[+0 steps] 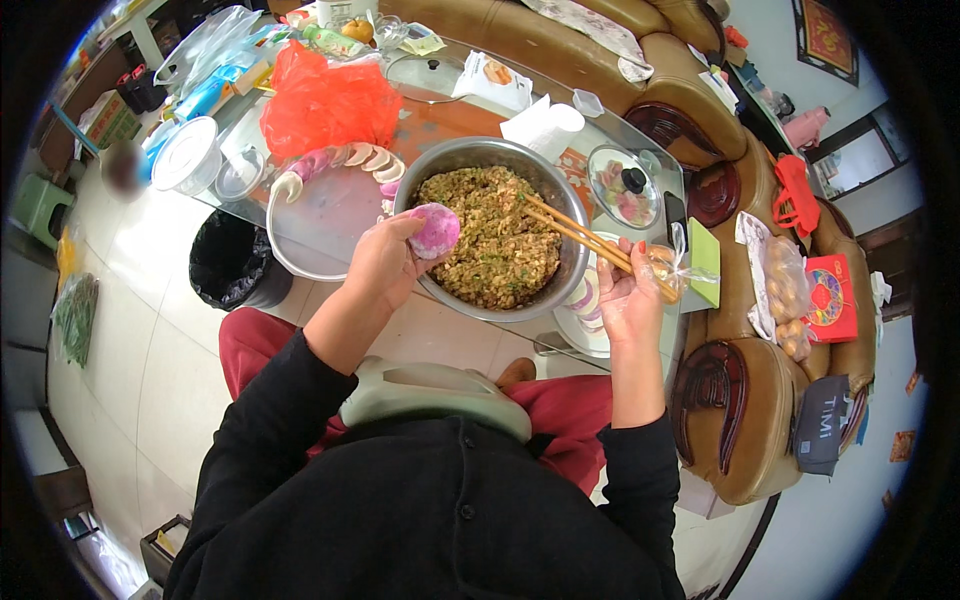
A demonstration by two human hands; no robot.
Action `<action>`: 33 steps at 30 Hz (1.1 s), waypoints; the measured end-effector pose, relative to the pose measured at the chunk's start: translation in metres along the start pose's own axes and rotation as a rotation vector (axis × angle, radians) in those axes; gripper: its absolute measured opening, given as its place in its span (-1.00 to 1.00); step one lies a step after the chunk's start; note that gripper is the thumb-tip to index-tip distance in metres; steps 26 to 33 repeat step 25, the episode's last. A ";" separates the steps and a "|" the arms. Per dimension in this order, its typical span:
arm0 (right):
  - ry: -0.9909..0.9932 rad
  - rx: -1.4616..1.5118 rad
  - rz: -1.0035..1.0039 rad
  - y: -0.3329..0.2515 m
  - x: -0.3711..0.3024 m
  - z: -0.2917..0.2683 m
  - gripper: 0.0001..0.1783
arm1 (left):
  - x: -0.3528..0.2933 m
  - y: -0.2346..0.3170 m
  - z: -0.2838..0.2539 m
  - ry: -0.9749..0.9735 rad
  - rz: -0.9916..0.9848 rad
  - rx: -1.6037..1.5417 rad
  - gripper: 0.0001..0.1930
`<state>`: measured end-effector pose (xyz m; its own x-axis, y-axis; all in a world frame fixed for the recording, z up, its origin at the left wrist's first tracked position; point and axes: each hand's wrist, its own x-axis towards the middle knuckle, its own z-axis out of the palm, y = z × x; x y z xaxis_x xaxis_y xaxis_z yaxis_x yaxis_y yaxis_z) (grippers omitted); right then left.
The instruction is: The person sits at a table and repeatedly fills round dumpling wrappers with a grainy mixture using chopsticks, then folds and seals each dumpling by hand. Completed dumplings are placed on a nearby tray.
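Observation:
In my left hand I hold a round pink-purple dumpling wrapper between thumb and fingers, over the near left rim of a big steel bowl. Chopped, brownish-green filling fills much of the bowl. My right hand is closed round a pair of wooden chopsticks, whose tips reach into the filling at the bowl's right side. Left of the bowl, a round pale tray carries an arc of white and pink dumplings. A white plate with pale and purple wrappers lies partly below my right hand.
A red plastic bag, paper towels and a glass lid are on the glass table around the bowl. A black-lined bin stands on the floor at left. A brown leather sofa curves round the right side.

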<state>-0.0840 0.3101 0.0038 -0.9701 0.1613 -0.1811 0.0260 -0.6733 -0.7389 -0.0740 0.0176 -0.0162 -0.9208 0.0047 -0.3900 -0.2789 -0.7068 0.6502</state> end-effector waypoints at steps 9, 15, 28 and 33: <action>0.052 0.007 0.012 0.003 0.000 -0.002 -0.81 | -0.001 0.001 0.003 -0.058 -0.108 -0.014 -0.70; -0.048 0.028 0.031 -0.001 -0.008 0.009 -0.81 | -0.009 0.003 0.021 -0.162 -0.280 -0.115 -0.64; -0.088 -0.041 0.159 0.015 -0.018 -0.005 -0.81 | -0.015 0.014 0.021 -0.281 -0.474 -0.144 -0.49; -0.088 -0.041 0.159 0.015 -0.018 -0.005 -0.81 | -0.015 0.014 0.021 -0.281 -0.474 -0.144 -0.49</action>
